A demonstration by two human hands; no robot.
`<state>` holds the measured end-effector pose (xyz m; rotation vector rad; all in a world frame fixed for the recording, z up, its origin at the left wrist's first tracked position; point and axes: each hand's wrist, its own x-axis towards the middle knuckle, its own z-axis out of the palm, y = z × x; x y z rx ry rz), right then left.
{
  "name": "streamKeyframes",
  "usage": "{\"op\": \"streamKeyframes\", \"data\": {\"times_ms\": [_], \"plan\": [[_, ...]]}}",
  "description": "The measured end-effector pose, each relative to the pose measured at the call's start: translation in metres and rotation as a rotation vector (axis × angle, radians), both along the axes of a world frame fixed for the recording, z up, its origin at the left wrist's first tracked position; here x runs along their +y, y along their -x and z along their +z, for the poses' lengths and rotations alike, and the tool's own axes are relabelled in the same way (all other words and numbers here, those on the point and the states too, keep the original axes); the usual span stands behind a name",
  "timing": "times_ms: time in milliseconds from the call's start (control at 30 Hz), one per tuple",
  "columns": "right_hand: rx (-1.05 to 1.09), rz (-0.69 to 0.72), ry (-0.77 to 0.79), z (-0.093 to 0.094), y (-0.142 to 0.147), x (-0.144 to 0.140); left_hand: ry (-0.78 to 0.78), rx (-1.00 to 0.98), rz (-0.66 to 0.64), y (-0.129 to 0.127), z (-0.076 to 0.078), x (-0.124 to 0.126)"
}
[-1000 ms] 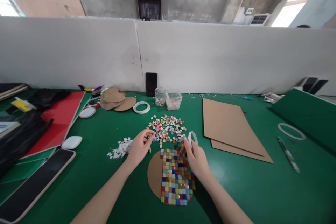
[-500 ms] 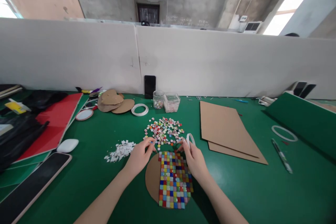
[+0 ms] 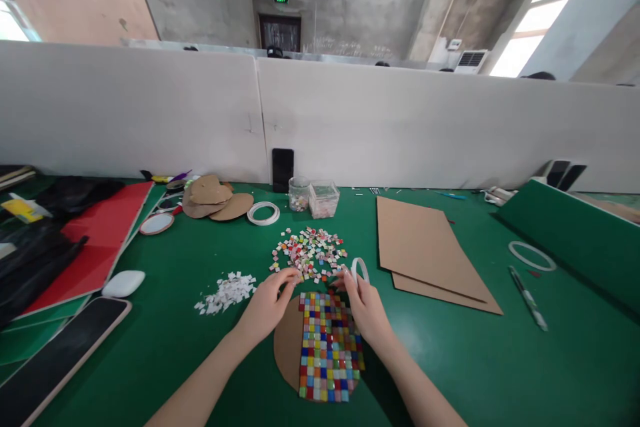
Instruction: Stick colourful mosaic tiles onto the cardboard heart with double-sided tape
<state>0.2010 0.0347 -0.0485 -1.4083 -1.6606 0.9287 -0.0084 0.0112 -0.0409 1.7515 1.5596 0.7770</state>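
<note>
Right hand [image 3: 367, 307] grips white tape ring [image 3: 359, 269]; left hand [image 3: 265, 307] pinches small square tile, above glossy mosaic grid [image 3: 327, 347] on cardboard disc [image 3: 287, 357].

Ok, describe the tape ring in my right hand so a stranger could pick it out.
On the green table, find the cardboard disc with coloured mosaic tiles. At its top right corner the right hand holds a small white tape ring upright; the other white rings lie flat.

Your cardboard disc [image 3: 289, 353] lies flat on the green mat, a grid of glossy coloured tiles [image 3: 329, 347] covering its right part, left edge bare. Loose tiles [image 3: 310, 252] lie scattered just beyond it. A white tape ring [image 3: 359, 269] stands upright at its far right corner.
</note>
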Motion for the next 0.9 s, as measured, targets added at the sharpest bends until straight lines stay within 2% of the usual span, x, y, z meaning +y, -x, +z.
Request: {"op": "streamKeyframes", "data": {"times_ms": [133, 333, 700, 900], "plan": [[0.009, -0.008, -0.035, 0.001, 0.0, -0.001, 0.013, 0.007, 0.019, 0.0, 0.0, 0.0], [-0.281, -0.016, -0.138, 0.006, 0.0, -0.004, 0.021, 0.067, -0.056, -0.003, 0.007, -0.003], [-0.136, 0.051, -0.093, 0.007, 0.003, -0.005, 0.064, 0.088, -0.074, -0.007, 0.014, -0.005], [-0.148, 0.007, -0.08, 0.008, 0.003, -0.008, 0.042, 0.076, -0.081, -0.007, 0.013, -0.006]]}}
